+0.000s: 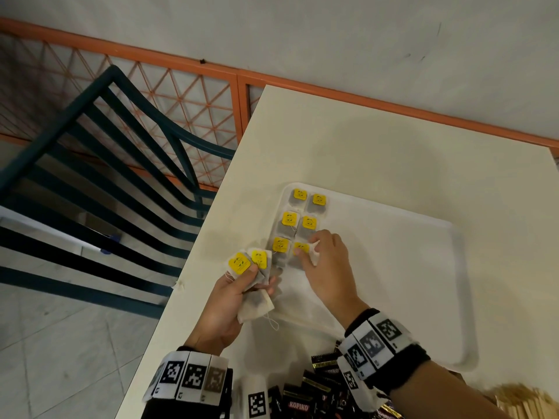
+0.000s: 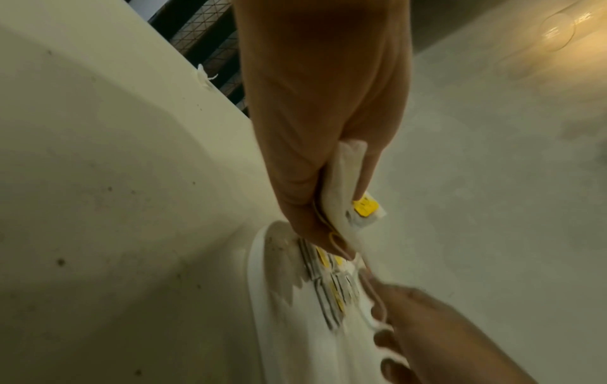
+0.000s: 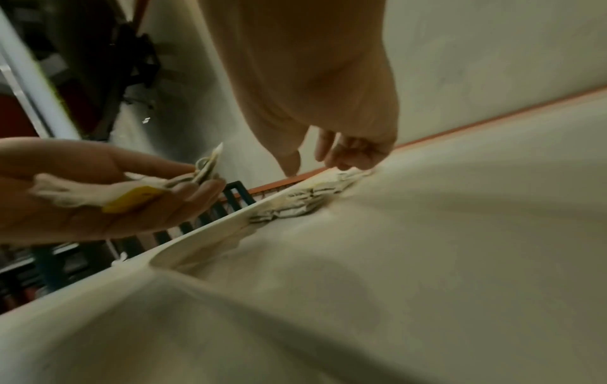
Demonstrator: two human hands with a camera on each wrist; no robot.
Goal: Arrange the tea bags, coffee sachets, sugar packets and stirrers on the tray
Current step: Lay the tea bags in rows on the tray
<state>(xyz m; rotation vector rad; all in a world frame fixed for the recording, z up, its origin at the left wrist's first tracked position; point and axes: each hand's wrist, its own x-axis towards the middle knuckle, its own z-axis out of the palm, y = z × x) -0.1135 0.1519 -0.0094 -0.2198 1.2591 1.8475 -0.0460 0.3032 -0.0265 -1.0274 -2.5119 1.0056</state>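
Coffee sachets (image 1: 305, 397), black with "KOPIKO" printed on one, lie heaped at the near edge of the table (image 1: 378, 146), just under the right wrist band. Beside them at the lower right sits a blurred pile of pale wooden stirrers (image 1: 520, 400).

Beyond them the white tray (image 1: 423, 267) lies flat on the table. Six tea bags (image 1: 295, 220) with yellow tags lie in two columns of three along the tray's far left part, close together.

The right hand (image 1: 325, 267) reaches over the tray to the nearest bag of the right column (image 1: 298, 252). Its fingers (image 1: 298, 251) are bent down onto that bag, one fingertip lying on the yellow tag, and a bit of white paper is caught between thumb and fingers. In the right wrist view the fingertips touch the row of bags at the tray's wall, though the picture is blurred.

The left hand (image 1: 233, 300) hovers above the tray's near left edge, palm turned up. Its fingers are curled round a small bundle of tea bags (image 1: 249, 267), thumb pressing on top; two yellow tags fan out above the thumb and a string loop hangs below.

A dark green slatted chair (image 1: 99, 176) stands to the left of the table.
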